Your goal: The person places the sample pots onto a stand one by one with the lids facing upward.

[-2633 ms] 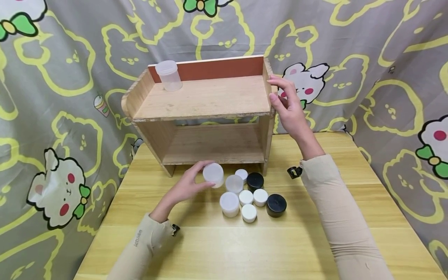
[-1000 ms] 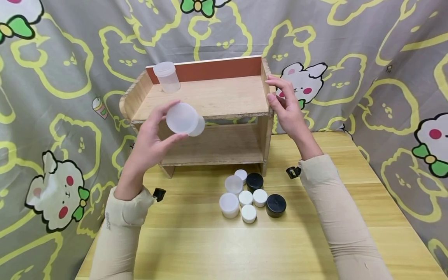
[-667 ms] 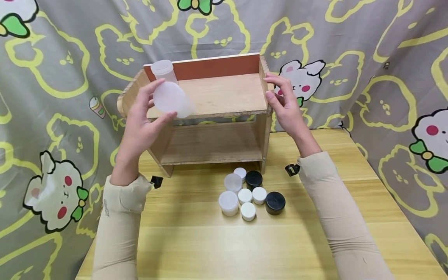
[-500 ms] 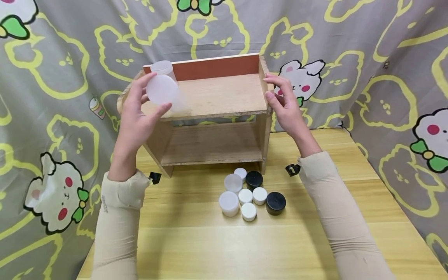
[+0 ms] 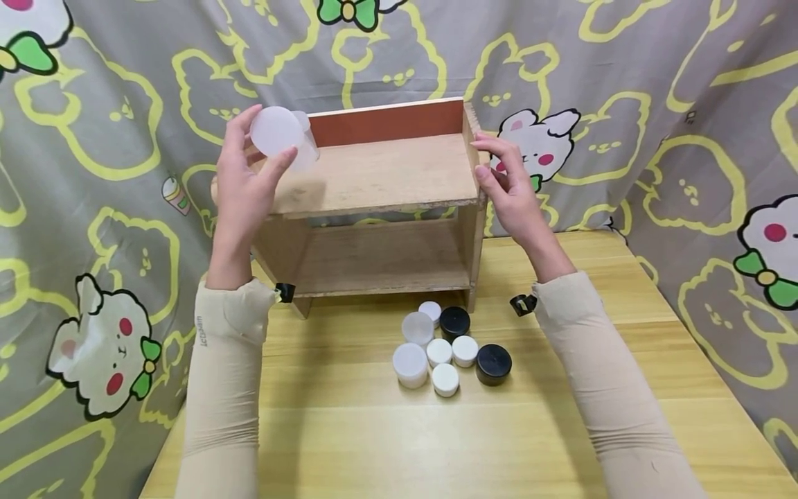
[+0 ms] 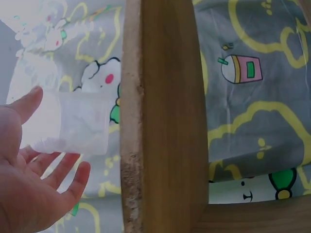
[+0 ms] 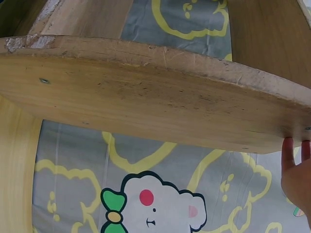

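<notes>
My left hand (image 5: pixel 246 184) holds a translucent plastic jar (image 5: pixel 274 130) with a pale lid between thumb and fingers, over the left end of the wooden shelf's (image 5: pixel 380 173) top board. In the left wrist view, the held jar (image 6: pixel 82 121) lies sideways beside the board's front edge. Behind it in the head view, a similar jar (image 5: pixel 305 123) is mostly hidden. My right hand (image 5: pixel 514 190) grips the upper front of the shelf's right side panel. The right wrist view has fingertips (image 7: pixel 287 143) against the panel's outer face.
In front of the shelf, several small jars stand grouped on the wooden table (image 5: pixel 349 443): white-lidded jars (image 5: pixel 445 380), translucent jars (image 5: pixel 410 364) and two black jars (image 5: pixel 494 364). A patterned grey curtain (image 5: pixel 399 41) hangs behind and at both sides.
My left hand has lifted the translucent jar from the table group and carried it up and left over the top board, now in front of the standing jar. My right hand has stayed put.
</notes>
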`<state>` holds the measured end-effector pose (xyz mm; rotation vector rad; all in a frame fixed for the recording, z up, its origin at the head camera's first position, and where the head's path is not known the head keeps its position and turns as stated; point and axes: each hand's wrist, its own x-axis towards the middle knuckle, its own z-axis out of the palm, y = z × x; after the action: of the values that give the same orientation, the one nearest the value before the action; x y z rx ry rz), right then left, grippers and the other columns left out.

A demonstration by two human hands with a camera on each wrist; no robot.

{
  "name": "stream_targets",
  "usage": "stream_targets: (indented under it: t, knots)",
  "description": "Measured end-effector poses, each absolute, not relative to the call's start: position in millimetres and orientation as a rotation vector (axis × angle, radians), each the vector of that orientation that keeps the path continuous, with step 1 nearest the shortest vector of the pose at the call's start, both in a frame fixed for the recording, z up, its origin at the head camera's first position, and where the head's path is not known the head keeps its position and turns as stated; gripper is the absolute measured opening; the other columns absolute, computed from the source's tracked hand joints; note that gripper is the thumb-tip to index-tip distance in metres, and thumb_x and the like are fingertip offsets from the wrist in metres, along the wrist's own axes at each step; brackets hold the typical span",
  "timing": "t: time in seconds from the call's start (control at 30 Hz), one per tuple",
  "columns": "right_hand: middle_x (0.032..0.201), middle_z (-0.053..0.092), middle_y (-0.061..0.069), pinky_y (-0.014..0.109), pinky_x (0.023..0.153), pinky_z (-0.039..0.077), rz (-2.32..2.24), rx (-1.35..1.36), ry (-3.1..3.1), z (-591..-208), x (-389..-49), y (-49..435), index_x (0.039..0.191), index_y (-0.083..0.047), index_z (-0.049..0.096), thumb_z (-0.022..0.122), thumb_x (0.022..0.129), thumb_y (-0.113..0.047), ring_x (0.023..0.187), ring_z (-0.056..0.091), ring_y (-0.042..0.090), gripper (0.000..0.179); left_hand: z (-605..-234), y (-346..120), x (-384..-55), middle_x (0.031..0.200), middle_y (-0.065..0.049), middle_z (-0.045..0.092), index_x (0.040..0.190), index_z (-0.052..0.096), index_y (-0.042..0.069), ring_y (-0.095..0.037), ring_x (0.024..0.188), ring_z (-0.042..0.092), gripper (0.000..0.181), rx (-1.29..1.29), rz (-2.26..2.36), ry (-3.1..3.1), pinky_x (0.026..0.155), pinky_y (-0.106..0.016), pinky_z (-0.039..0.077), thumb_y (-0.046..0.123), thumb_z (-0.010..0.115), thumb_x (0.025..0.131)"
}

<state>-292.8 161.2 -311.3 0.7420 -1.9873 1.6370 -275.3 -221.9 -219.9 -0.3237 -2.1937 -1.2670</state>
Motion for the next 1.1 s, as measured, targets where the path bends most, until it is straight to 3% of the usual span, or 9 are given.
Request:
stream_targets:
  t: [0.5,0.83,1.1]
  knots:
    - [0.160,0.040,0.000,0.046,0.120,0.034,1.657,0.738,-1.984,-310.4,-291.6,159.5,0.145,-0.009,0.051,0.056,0.105,-0.014,0.149,0.034,0.014,0.040,-228.5,-225.8,-308.3,0.150,-0.001,0.050,0.153,0.046,0.017,-0.015,0.129,0.049,0.069,-0.201,-1.241,-2.153,0.103,-0.035,0.045,0.026,0.078,0.093]
    - [0.160,0.039,0.000,0.049,0.122,0.032,1.663,0.744,-1.985,-310.0,-290.1,160.9,0.145,-0.009,0.052,0.056,0.105,-0.014,0.151,0.032,0.015,0.041,-235.4,-228.9,-309.1,0.150,0.000,0.050,0.154,0.046,0.018,-0.009,0.126,0.047,0.069,-0.165,-1.244,-2.148,0.100,-0.029,0.044,0.031,0.077,0.093]
    - [0.159,0.041,0.001,0.047,0.120,0.034,1.676,0.748,-1.962,-311.6,-291.0,158.7,0.144,-0.006,0.052,0.056,0.105,-0.011,0.150,0.033,0.015,0.040,-240.7,-234.0,-309.5,0.151,-0.003,0.050,0.156,0.043,0.017,-0.011,0.127,0.047,0.071,-0.136,-1.278,-2.165,0.103,-0.032,0.045,0.033,0.075,0.095]
